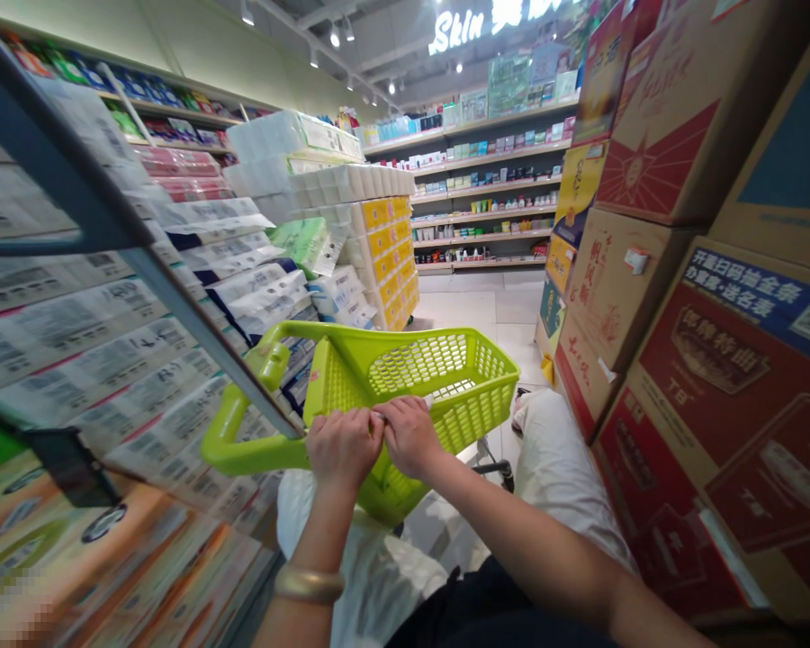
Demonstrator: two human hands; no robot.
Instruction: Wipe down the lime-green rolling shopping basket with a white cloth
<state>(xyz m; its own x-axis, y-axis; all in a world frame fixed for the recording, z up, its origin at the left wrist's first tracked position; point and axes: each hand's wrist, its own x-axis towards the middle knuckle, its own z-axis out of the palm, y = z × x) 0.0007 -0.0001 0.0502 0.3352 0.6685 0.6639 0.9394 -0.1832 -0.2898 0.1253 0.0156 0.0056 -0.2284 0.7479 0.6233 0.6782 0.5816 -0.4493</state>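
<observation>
My left hand (344, 447) and my right hand (409, 436) are both closed, side by side with thumbs nearly touching. A thin rod shows between the fists, and its pale tip pokes out past the right one. From the upper left a grey pole (206, 328) with a dark blue frame at its top slants down to my left fist. Whether pole and rod are one piece I cannot tell. Just beneath both hands stands a lime-green shopping cart (496, 376), its perforated basket showing no goods, its handle (226, 441) to the left.
Stacked paper packs (195, 306) line the left side, with orange cartons (108, 576) at lower left. Tall stacks of boxes (648, 297) stand close on the right. A tiled aisle (472, 310) runs to shelves of small goods (486, 193) at the back.
</observation>
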